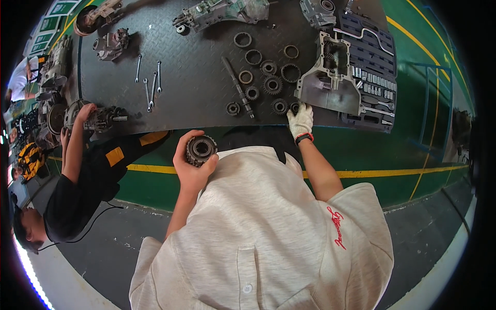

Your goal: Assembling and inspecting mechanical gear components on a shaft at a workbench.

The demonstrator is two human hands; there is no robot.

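Note:
My bare left hand is closed around a toothed gear hub, held off the table's front edge with its splined bore facing up. My right hand, in a white knit glove, reaches over the table's edge. Its fingers are closed at a small dark gear, which they partly cover. Just left of that glove lies another gear. A larger gear and a toothed ring lie farther back. A long splined shaft rests to the left of these gears.
An open transmission housing stands right of my glove, against a socket set case. Several wrenches lie on the dark metal table. At left, a co-worker handles a gear assembly. A gearbox sits at the back.

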